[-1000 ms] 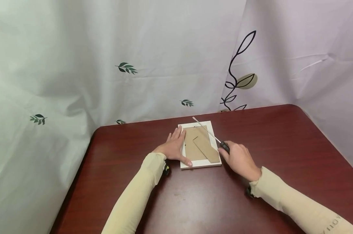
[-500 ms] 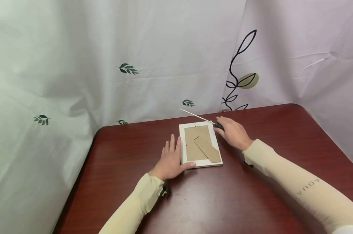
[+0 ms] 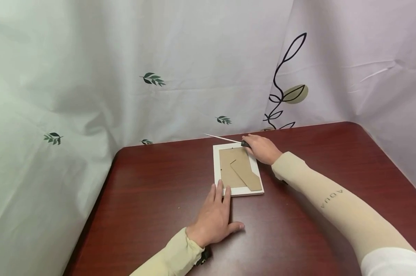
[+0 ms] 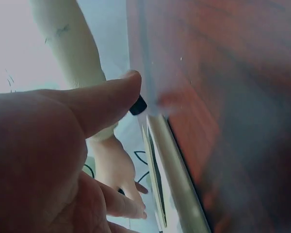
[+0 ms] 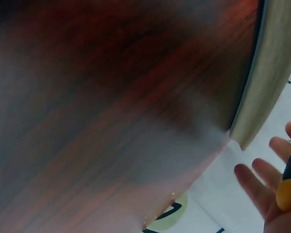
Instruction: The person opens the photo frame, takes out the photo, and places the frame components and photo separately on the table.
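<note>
A white picture frame (image 3: 216,163) lies face down, its brown backing board (image 3: 228,174) and slanted easel stand (image 3: 247,176) facing up. At its near left corner, my left hand (image 3: 212,220) reaches with straight fingers over the border, thumb spread out to the right. My right hand (image 3: 263,149) is by the frame's far right corner and holds a screwdriver (image 3: 245,144). The metal shaft points left across the far edge of the frame. In the right wrist view, the screwdriver handle's yellow end (image 5: 288,194) shows against the palm, with several fingers (image 5: 252,187) spread.
The dark red wooden table (image 3: 152,191) has rounded far corners. Behind it hangs a pale curtain (image 3: 194,69) printed with leaves and a black vine, meeting the table's back edge.
My right hand has moved away from me and left with the screwdriver, along the frame's right side to its far corner. My left hand has slid back toward me, from the left side to the near edge.
</note>
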`<state>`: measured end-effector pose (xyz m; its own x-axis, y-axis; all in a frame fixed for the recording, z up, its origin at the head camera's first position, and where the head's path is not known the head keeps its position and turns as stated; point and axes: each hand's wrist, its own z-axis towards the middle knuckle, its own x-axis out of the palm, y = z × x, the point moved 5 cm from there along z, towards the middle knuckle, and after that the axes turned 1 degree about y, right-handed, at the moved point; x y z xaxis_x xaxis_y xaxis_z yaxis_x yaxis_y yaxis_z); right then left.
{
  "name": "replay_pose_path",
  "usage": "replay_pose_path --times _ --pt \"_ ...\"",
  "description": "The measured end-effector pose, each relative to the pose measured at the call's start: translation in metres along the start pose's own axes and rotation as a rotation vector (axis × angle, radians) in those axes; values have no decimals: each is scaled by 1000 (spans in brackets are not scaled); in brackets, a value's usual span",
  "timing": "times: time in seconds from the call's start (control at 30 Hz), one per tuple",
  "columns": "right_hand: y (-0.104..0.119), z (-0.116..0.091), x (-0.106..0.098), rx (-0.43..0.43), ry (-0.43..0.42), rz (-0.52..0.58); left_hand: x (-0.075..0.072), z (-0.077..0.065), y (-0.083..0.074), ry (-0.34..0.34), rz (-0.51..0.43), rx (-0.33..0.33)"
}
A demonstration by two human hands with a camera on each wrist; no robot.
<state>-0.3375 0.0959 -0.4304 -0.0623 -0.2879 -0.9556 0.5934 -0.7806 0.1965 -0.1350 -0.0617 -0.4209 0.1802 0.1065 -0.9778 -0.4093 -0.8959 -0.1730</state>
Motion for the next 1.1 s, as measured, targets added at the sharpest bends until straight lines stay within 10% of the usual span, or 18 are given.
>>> replay_pose_path --times 1.1 --pt "-8 -26 0 5 4 37 0 15 4 -141 233 -70"
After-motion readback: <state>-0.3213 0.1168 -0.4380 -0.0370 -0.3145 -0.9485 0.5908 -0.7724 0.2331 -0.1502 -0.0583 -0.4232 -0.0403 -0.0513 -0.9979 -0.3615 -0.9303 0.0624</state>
